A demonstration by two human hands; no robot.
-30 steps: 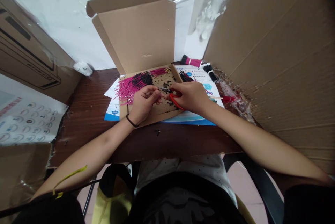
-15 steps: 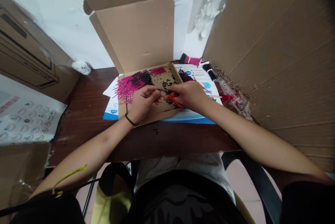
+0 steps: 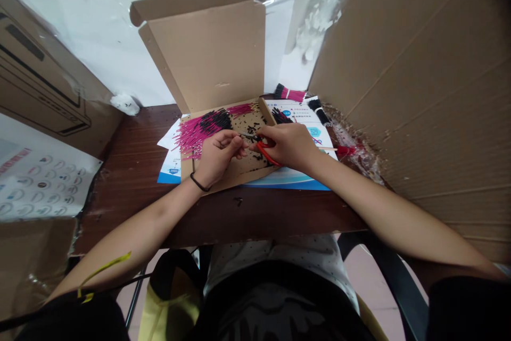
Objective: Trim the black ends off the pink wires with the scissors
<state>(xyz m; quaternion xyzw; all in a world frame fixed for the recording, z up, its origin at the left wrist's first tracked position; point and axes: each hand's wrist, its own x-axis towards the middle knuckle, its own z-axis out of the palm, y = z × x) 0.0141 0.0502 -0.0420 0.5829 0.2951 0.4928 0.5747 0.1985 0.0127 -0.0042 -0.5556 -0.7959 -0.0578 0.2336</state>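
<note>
My left hand (image 3: 217,154) is closed in a pinch over the flat cardboard box (image 3: 243,169), holding a thin short wire piece whose colour I cannot make out. My right hand (image 3: 290,145) is wrapped round a red-handled cutting tool (image 3: 266,154), its tip meeting the left fingertips. A heap of pink wire pieces (image 3: 195,131) and black wire pieces (image 3: 215,117) lies in the box's left and back part. Small black offcuts (image 3: 255,129) are scattered on the box floor.
The box lid (image 3: 211,53) stands upright behind. Printed sheets (image 3: 303,117) lie under and beside the box on a dark wooden table (image 3: 131,165). Bundles of black wires (image 3: 319,108) and pink wires (image 3: 290,93) lie at the back right. Large cardboard panel (image 3: 419,75) on the right; boxes (image 3: 35,91) on the left.
Both hands stay together over the box with only slight shifts. The view wobbles a little.
</note>
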